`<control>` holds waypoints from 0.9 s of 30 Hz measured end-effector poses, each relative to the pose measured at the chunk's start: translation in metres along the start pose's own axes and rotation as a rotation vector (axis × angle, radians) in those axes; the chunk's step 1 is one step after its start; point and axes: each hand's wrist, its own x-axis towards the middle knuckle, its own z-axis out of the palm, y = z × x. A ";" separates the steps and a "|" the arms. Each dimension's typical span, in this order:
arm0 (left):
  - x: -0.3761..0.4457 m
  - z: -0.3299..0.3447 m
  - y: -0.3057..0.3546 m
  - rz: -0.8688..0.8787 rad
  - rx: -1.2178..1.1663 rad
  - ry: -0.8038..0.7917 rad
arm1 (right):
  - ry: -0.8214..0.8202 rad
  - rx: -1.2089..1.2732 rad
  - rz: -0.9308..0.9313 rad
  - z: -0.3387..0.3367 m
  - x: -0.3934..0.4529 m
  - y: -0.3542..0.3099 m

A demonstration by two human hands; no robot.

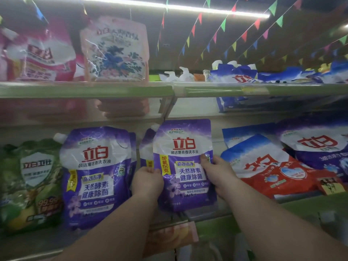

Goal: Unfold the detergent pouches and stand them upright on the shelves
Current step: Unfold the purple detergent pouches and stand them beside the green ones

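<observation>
A purple detergent pouch (183, 159) stands upright on the middle shelf (207, 216), held between both hands. My left hand (146, 182) grips its left edge, thumb on the front. My right hand (216, 172) holds its right edge, fingertips curled onto the front. Another purple pouch (146, 149) stands right behind it, mostly hidden. To the left a matching purple pouch (96, 174) stands upright with more behind it.
A green pouch (30, 185) stands at far left. Red and blue bags (267, 166) and a purple bag (318, 146) lie slumped to the right. The upper shelf (86, 89) carries pink and floral pouches (114, 49), pump bottles and flat blue bags (237, 75).
</observation>
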 end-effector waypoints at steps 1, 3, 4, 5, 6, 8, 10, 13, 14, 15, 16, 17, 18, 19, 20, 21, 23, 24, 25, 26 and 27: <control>0.003 -0.004 -0.002 0.002 -0.002 0.010 | -0.015 0.007 0.005 0.006 0.000 0.001; 0.008 -0.011 -0.005 0.013 -0.001 0.021 | -0.038 0.009 0.008 0.014 0.000 0.001; 0.010 -0.014 -0.006 0.017 0.010 0.028 | -0.041 0.008 0.004 0.018 0.000 0.001; 0.012 -0.015 -0.007 0.022 0.023 0.034 | -0.039 0.012 -0.003 0.021 0.000 0.002; 0.014 -0.016 -0.008 0.023 0.032 0.035 | -0.038 0.020 -0.008 0.024 0.000 0.002; 0.015 -0.018 -0.009 0.012 0.026 0.033 | -0.037 0.027 -0.009 0.028 0.001 0.002; 0.018 -0.019 -0.010 0.007 0.020 0.035 | -0.043 0.020 -0.002 0.031 0.005 0.003; 0.018 -0.018 -0.007 0.003 0.089 0.031 | -0.055 0.025 0.004 0.035 0.009 0.004; 0.018 -0.017 -0.006 0.006 0.110 0.056 | -0.058 0.025 0.003 0.037 0.010 0.005; 0.019 -0.016 -0.006 0.008 0.123 0.090 | -0.059 0.029 0.003 0.038 0.011 0.006; 0.020 -0.015 -0.006 0.004 0.120 0.109 | -0.061 0.033 -0.001 0.040 0.013 0.007; 0.019 -0.015 -0.006 0.001 0.115 0.124 | -0.064 0.038 -0.006 0.043 0.014 0.008; 0.021 -0.014 -0.008 -0.001 0.110 0.128 | -0.068 0.042 -0.009 0.045 0.016 0.009; 0.022 -0.015 -0.009 0.001 0.100 0.132 | -0.072 0.045 -0.008 0.047 0.018 0.010; 0.024 -0.014 -0.011 -0.003 0.089 0.133 | -0.078 0.046 -0.007 0.049 0.020 0.011; 0.025 -0.014 -0.012 -0.008 0.079 0.135 | -0.085 0.046 -0.008 0.051 0.021 0.012; 0.027 -0.014 -0.014 -0.016 0.067 0.143 | -0.099 0.045 -0.011 0.055 0.023 0.014; 0.029 -0.013 -0.017 -0.015 0.064 0.152 | -0.107 0.042 -0.015 0.057 0.024 0.015; 0.031 -0.013 -0.019 -0.012 0.063 0.158 | -0.114 0.035 -0.020 0.057 0.025 0.017; 0.033 -0.013 -0.021 0.002 0.077 0.160 | -0.120 0.027 -0.026 0.058 0.025 0.018; 0.036 -0.011 -0.023 0.020 0.093 0.150 | -0.121 0.022 -0.027 0.057 0.026 0.019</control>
